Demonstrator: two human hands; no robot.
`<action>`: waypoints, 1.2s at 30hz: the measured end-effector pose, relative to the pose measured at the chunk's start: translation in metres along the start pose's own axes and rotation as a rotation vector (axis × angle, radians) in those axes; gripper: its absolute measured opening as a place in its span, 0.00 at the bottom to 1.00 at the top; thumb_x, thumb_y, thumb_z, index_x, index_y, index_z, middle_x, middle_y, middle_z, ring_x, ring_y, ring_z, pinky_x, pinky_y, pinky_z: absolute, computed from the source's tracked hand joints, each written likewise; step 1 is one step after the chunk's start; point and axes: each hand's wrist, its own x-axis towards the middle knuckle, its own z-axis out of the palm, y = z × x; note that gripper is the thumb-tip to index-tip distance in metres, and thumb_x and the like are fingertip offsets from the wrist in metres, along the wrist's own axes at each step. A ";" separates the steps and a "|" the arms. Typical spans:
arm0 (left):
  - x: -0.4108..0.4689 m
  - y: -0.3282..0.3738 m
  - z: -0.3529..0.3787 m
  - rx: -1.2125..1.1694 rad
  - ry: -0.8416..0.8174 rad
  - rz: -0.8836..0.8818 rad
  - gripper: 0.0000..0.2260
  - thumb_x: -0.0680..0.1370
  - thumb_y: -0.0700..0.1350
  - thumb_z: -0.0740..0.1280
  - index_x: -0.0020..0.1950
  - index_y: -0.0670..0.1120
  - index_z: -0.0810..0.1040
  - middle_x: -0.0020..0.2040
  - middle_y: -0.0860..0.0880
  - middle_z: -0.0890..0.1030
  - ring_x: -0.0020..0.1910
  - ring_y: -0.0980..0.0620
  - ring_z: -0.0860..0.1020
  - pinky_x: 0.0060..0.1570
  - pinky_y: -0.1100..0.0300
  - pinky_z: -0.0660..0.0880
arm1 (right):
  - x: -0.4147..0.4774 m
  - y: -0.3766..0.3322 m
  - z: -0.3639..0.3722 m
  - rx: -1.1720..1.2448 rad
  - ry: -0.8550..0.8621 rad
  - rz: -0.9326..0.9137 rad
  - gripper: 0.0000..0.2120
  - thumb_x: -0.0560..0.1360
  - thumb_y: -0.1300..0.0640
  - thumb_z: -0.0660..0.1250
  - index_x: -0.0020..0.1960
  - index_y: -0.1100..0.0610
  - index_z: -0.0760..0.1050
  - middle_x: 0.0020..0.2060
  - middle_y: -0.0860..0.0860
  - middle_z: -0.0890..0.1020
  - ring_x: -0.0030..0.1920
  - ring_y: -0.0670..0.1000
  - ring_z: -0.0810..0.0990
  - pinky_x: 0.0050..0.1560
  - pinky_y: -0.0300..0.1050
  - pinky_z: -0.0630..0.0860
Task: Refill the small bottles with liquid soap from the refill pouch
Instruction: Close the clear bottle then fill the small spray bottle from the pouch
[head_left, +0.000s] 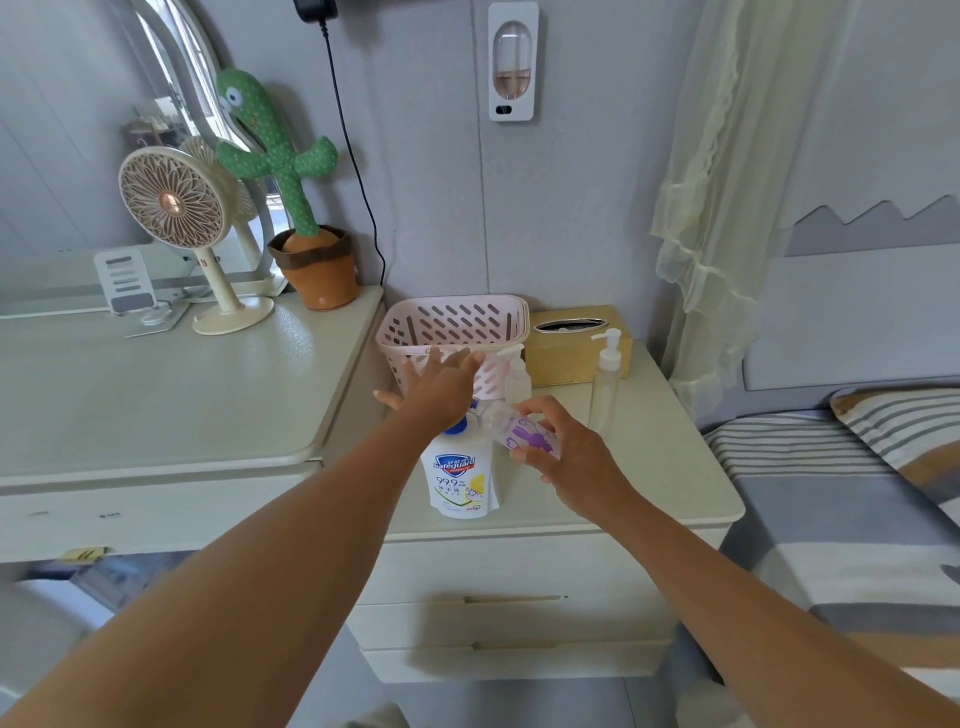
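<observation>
A white Safeguard refill pouch with a blue cap stands on the nightstand. My right hand grips a small clear bottle with purple print, tilted with its neck toward the pouch's cap. My left hand is open with fingers spread, reaching over the pouch's top to the front rim of a pink slotted basket. A small clear pump bottle stands just behind my hands. A taller clear pump bottle stands to the right.
A gold tissue box sits behind the bottles. To the left, a higher desk carries a fan, a plush cactus in a pot and a phone stand. A bed lies to the right, under a curtain.
</observation>
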 end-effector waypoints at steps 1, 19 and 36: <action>-0.002 0.001 -0.001 0.017 0.001 0.000 0.21 0.83 0.57 0.44 0.77 0.61 0.52 0.79 0.50 0.46 0.77 0.39 0.40 0.65 0.26 0.39 | 0.000 0.000 0.001 0.001 -0.001 0.000 0.18 0.76 0.54 0.67 0.64 0.49 0.67 0.52 0.47 0.75 0.48 0.46 0.75 0.39 0.29 0.73; 0.000 0.002 -0.002 0.039 -0.004 0.002 0.20 0.84 0.53 0.45 0.77 0.61 0.52 0.79 0.50 0.45 0.76 0.38 0.39 0.64 0.25 0.39 | 0.000 0.000 0.001 -0.009 -0.004 0.004 0.19 0.76 0.54 0.67 0.64 0.49 0.67 0.53 0.47 0.74 0.49 0.47 0.75 0.41 0.30 0.74; 0.001 0.003 -0.006 0.007 -0.008 0.006 0.20 0.83 0.56 0.44 0.76 0.61 0.55 0.79 0.49 0.47 0.77 0.39 0.41 0.65 0.25 0.39 | 0.002 -0.003 -0.002 0.002 -0.001 -0.008 0.18 0.76 0.54 0.67 0.64 0.49 0.67 0.53 0.47 0.75 0.47 0.46 0.75 0.41 0.31 0.74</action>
